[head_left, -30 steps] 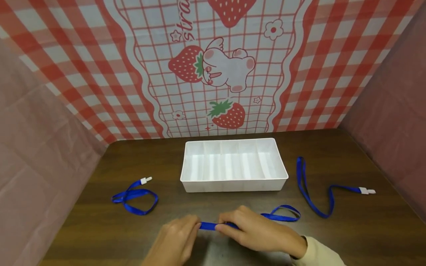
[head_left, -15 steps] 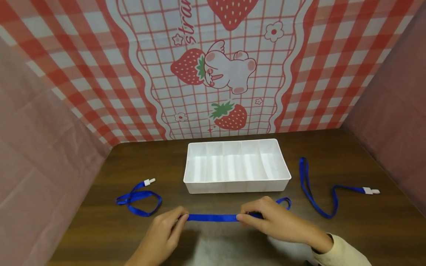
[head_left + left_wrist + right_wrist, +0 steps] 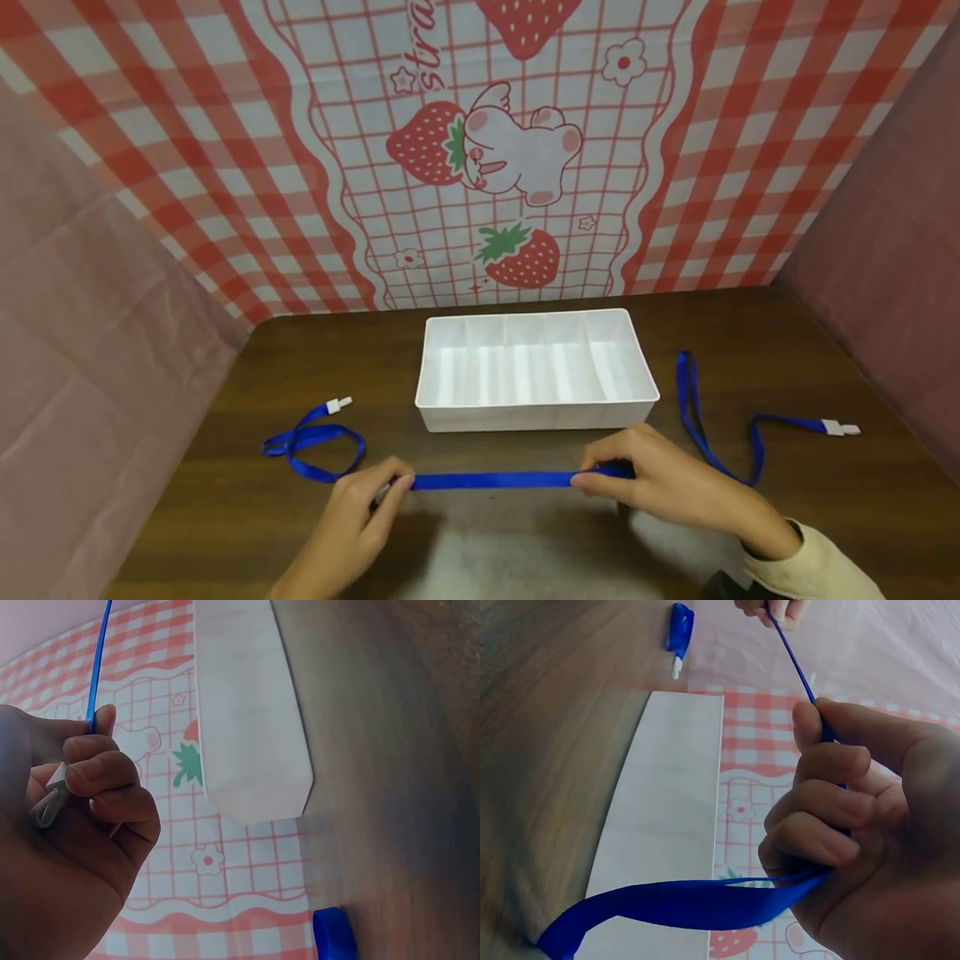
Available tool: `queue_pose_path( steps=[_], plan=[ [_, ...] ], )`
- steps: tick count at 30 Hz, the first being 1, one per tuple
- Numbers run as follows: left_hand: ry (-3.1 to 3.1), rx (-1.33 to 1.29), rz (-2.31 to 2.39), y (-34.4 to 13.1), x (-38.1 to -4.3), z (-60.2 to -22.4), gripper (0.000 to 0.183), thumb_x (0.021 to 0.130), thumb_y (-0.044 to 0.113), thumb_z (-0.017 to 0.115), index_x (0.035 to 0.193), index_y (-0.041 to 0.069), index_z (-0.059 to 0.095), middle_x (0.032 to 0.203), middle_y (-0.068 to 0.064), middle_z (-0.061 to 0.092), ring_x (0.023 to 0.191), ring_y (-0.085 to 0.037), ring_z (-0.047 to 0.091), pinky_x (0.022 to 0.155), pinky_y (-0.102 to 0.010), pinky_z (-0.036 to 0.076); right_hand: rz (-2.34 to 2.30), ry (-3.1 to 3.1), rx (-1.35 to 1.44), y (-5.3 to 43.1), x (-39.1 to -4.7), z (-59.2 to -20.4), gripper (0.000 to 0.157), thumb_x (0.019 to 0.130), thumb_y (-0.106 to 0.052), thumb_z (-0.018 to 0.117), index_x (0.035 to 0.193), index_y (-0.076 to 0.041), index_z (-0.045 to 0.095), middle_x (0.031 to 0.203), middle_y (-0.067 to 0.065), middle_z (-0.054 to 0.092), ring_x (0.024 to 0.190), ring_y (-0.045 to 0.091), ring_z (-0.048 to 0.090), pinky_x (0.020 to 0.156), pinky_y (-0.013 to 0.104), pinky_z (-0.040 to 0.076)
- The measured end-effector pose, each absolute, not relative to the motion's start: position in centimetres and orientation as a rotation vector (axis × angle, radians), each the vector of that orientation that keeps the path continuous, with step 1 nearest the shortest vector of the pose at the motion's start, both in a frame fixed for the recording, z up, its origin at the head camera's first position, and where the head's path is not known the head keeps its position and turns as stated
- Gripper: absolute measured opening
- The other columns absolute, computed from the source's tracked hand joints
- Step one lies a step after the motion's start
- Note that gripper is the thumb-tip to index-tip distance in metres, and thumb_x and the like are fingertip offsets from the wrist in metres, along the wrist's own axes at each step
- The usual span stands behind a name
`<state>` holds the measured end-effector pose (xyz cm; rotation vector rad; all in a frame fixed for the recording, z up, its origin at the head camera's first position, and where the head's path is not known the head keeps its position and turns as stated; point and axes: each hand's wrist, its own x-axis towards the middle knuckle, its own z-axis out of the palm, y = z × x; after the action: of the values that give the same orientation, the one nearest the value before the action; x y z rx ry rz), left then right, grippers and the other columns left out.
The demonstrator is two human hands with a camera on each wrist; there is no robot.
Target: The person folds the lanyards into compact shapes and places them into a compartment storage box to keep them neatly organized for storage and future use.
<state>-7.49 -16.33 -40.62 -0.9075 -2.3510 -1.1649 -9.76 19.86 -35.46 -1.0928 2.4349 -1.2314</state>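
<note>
A blue lanyard [image 3: 491, 480] is stretched taut and level between both hands, in front of the white tray. My left hand [image 3: 348, 517] pinches one end between thumb and forefinger; in the left wrist view its white clip [image 3: 54, 796] lies within the curled fingers. My right hand [image 3: 660, 479] pinches the strap farther along, its other fingers curled round it. From below that hand the rest of the lanyard hangs as a loop [image 3: 682, 904] in the right wrist view.
The white tray [image 3: 536, 416], divided into several compartments, stands at the table's back middle. One blue lanyard [image 3: 315, 433] with a white clip lies coiled at left; another lanyard [image 3: 693, 417] lies spread at right. A strawberry-patterned cloth [image 3: 525, 167] hangs behind the brown table [image 3: 285, 358].
The hands have drawn apart, the right hand moving right and the left hand slightly left. A much longer stretch of lanyard now shows between them.
</note>
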Motion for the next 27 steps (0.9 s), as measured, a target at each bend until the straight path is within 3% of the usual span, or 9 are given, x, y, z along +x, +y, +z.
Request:
queue_pose_path(
  steps=[12,18,23,27],
  plan=[
    [-2.339,-0.865,-1.137,-17.0,-7.5,-39.9,0.028,0.090,-0.007,0.065,0.088,0.021,0.063,0.073,0.014,0.055,0.058,0.005,0.041,0.051,-0.008,0.035,-1.167,2.507,-1.107,22.5,-9.3,-36.4,0.026,0.100,-0.027,0.061,0.075,-0.028,0.055,0.068,-0.022,0.034,0.058,-0.009,0.033,0.050,0.017,0.037],
    [-2.351,-0.821,-1.140,-17.6,-7.5,-40.0,0.030,0.090,-0.008,0.065,0.088,0.021,0.064,0.071,0.015,0.053,0.053,0.007,0.038,0.046,-0.008,0.032,-1.248,2.642,-1.034,24.5,-8.5,-37.1,0.031,0.096,-0.018,0.067,0.071,-0.031,0.053,0.066,-0.021,0.033,0.058,-0.007,0.032,0.049,0.019,0.037],
    [-2.382,-0.790,-1.125,-17.9,-7.7,-40.2,0.029,0.091,-0.006,0.065,0.087,0.023,0.065,0.070,0.017,0.052,0.053,0.007,0.037,0.046,-0.010,0.032,-1.231,2.770,-0.971,26.3,-8.0,-38.2,0.029,0.093,-0.015,0.071,0.076,-0.036,0.061,0.068,-0.023,0.044,0.059,-0.005,0.039,0.049,0.020,0.039],
    [-2.383,-0.785,-1.117,-18.0,-8.0,-40.6,0.029,0.091,-0.005,0.066,0.086,0.024,0.065,0.070,0.017,0.052,0.053,0.007,0.036,0.047,-0.010,0.032,-1.237,2.811,-0.939,27.4,-7.9,-39.1,0.025,0.091,-0.012,0.073,0.081,-0.034,0.067,0.070,-0.018,0.058,0.063,-0.004,0.046,0.052,0.020,0.041]
  ],
)
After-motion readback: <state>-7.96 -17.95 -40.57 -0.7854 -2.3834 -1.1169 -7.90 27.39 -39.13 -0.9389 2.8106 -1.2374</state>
